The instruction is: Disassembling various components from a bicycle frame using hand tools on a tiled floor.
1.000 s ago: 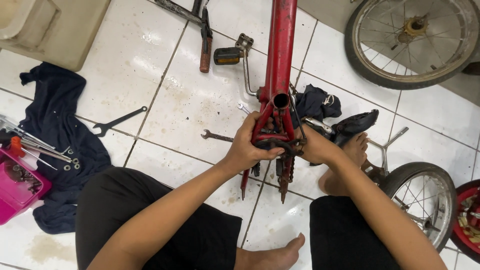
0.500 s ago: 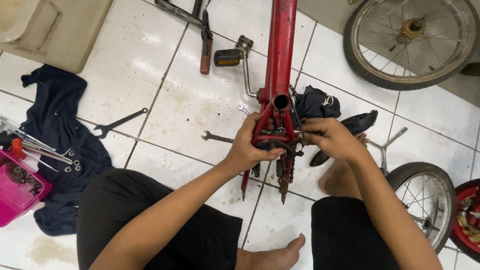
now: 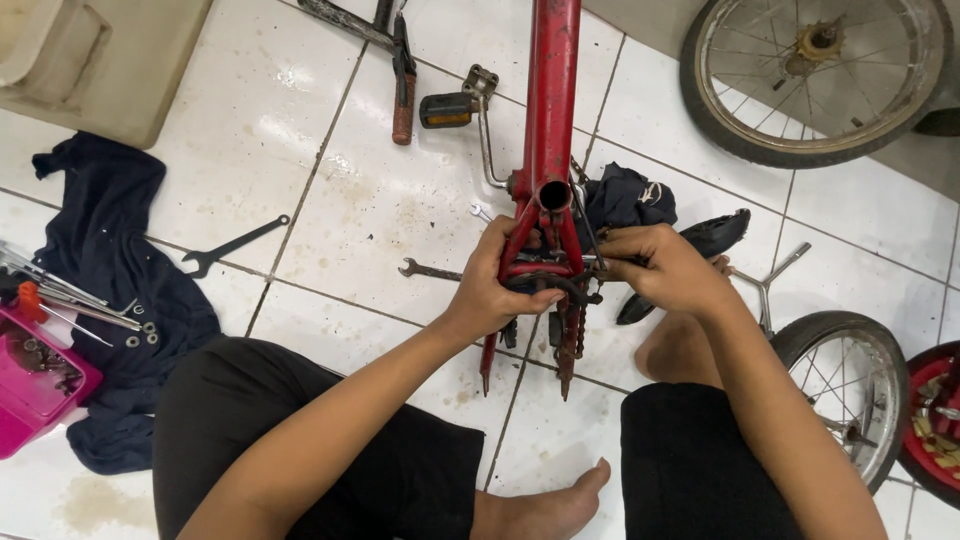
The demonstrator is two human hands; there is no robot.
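left hand [image 3: 497, 282] clenched, right hand [image 3: 665, 268] pinching, forearms converging

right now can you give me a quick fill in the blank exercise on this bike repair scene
1. Both hands, left hand and right hand, grip a bicycle frame painted ____.
2. The open-ended wrench lies on the white ____ floor.
3. The tray at the left edge is ____.

Missing words: red; tiled; pink

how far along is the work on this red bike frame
Done, by the look of it: both wheels are off, one lying at the top right, a smaller one by the knee. In hand: the left hand grips the red frame at its rear stays while the right hand works beside them. The crank and pedal are on the frame.
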